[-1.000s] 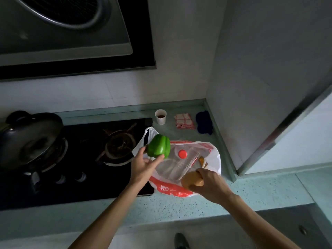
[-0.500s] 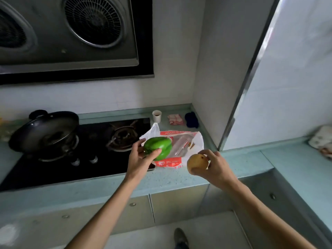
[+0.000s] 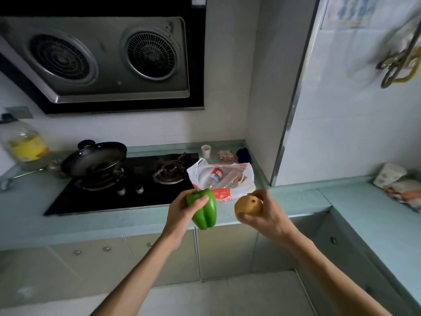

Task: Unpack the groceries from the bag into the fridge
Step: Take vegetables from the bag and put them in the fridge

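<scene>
My left hand [image 3: 182, 213] grips a green bell pepper [image 3: 205, 212], held in the air in front of the counter's front edge. My right hand [image 3: 266, 216] holds a round yellow-brown fruit [image 3: 247, 205], likely a pear, at the same height. Behind both hands a white and red plastic bag [image 3: 239, 190] lies open on the counter, to the right of the stove. Inside it I see a clear bottle with a red label [image 3: 215, 175] lying on its side. No fridge is in view.
A black gas hob [image 3: 127, 190] carries a lidded wok [image 3: 95, 158] on its left burner. A paper cup [image 3: 206, 151], a folded cloth [image 3: 226, 155] and a dark blue item [image 3: 243, 155] sit at the back. An oil jug [image 3: 27, 145] stands far left. The counter [image 3: 376, 213] turns along the right wall.
Both hands have drawn back from the bag toward me with the pepper and the fruit. The camera has pulled back and tilted up, showing more hood and cabinets.
</scene>
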Demonstrator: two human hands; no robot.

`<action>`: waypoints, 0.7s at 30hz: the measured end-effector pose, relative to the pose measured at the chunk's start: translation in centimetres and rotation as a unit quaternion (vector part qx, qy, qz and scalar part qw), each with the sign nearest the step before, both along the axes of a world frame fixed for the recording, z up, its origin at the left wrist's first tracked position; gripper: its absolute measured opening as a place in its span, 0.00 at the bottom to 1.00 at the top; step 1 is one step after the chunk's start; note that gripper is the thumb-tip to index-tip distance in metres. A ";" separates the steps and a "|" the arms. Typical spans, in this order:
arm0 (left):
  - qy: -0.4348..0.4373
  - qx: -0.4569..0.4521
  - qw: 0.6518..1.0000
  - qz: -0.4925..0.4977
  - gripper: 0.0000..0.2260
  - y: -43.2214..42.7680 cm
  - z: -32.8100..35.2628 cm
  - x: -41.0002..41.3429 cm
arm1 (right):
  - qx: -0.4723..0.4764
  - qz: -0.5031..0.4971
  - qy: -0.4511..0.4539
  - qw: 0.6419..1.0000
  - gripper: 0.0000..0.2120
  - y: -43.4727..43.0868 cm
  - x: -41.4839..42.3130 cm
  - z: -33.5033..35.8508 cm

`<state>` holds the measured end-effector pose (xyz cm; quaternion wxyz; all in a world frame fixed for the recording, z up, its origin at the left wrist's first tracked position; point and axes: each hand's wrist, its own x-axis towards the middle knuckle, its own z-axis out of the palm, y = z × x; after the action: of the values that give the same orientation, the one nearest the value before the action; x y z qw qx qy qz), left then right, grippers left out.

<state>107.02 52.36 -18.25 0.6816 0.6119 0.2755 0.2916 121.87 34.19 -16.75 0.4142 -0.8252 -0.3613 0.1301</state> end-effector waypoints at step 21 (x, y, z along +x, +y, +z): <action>-0.041 -0.039 0.965 0.258 0.28 -17.2 3.4 -28.7 | 0.146 0.203 0.182 0.951 0.18 -6.9 -25.1 2.8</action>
<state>78.35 35.15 -14.90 0.6176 0.4804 0.4067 0.4716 96.79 27.30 -13.93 0.5540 -0.6268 -0.4550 0.3053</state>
